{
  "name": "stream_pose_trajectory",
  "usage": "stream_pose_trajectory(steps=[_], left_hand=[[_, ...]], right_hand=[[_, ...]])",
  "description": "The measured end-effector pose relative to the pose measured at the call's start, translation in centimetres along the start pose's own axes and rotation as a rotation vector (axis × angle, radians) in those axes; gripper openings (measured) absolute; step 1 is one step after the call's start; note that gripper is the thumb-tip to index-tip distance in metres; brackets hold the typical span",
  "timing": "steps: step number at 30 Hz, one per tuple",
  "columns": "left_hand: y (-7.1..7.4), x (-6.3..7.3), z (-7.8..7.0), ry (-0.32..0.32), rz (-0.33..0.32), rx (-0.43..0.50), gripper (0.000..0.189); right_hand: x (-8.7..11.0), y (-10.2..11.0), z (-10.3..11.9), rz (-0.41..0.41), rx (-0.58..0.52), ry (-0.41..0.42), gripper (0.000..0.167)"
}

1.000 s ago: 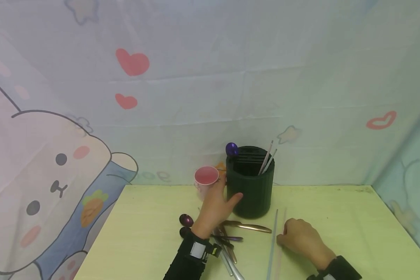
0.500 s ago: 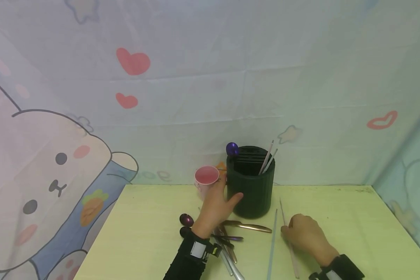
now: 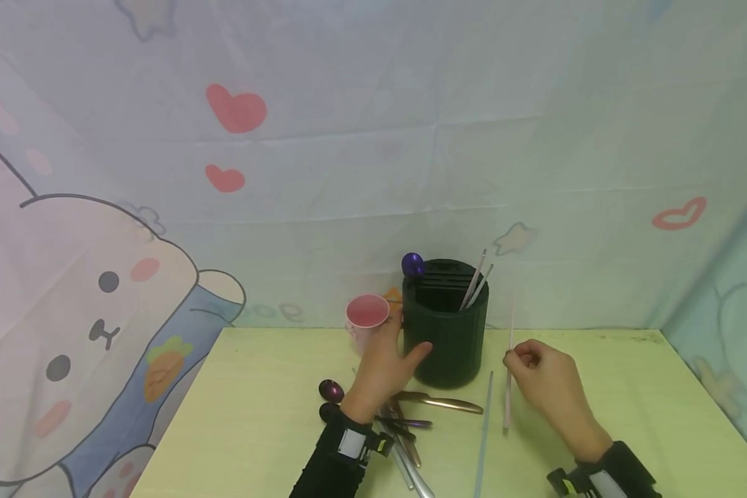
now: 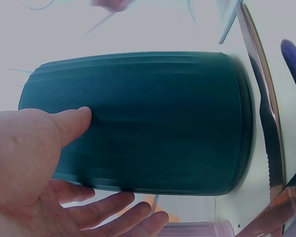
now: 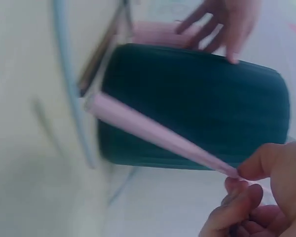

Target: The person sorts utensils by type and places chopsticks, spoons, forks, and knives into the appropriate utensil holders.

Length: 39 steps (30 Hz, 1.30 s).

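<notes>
My right hand (image 3: 549, 377) pinches a pink chopstick (image 3: 507, 408) between thumb and fingertips. The chopstick stands nearly upright above the table, right of a dark green utensil holder (image 3: 446, 353). In the right wrist view its thick end slants across the front of the holder. My left hand (image 3: 386, 370) rests against the holder's left side, thumb (image 4: 74, 123) on its ribbed wall and fingers stretched along the side. Two chopsticks (image 3: 475, 287) and a purple spoon (image 3: 413, 265) stand in the holder. A blue chopstick (image 3: 483, 436) lies on the table between the hands.
A pink cup (image 3: 367, 315) stands left of the holder, partly behind my left hand. A gold-handled knife (image 3: 448, 404) lies before the holder. Several more utensils, including a dark purple spoon (image 3: 332, 391), overlap around my left wrist. A printed cloth (image 3: 373, 173) hangs behind the table.
My right hand has lifted the pink chopstick off the table and raised it forward, turning it toward upright. The left hand and the holder have stayed in place.
</notes>
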State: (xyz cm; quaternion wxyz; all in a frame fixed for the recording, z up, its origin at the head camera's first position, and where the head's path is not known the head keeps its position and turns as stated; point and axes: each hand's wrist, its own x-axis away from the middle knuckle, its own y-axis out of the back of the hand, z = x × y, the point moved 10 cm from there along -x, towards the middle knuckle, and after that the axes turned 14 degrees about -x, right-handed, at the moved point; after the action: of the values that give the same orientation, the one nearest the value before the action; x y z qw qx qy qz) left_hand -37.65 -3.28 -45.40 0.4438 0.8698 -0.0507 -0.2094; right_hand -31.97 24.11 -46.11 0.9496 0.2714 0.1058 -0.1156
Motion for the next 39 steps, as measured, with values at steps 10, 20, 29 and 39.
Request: stream_pose_trajectory(steps=[10, 20, 29, 39], left_hand=[[-0.1, -0.1, 0.0, -0.002, -0.004, 0.007, 0.073], [-0.1, -0.1, 0.0, -0.005, -0.006, -0.016, 0.075], [-0.1, -0.1, 0.1, -0.006, -0.004, -0.008, 0.074], [-0.4, -0.2, 0.4, 0.007, 0.012, -0.014, 0.076]], right_hand=[[-0.9, 3.8, 5.7, -0.344, -0.218, 0.219, 0.017], [-0.8, 5.9, 11.1, -0.526, -0.447, 0.434, 0.015], [-1.5, 4.9, 13.1, -0.511, -0.476, 0.514, 0.020], [-1.7, 4.0, 13.1, -0.527, -0.510, 0.542, 0.015]])
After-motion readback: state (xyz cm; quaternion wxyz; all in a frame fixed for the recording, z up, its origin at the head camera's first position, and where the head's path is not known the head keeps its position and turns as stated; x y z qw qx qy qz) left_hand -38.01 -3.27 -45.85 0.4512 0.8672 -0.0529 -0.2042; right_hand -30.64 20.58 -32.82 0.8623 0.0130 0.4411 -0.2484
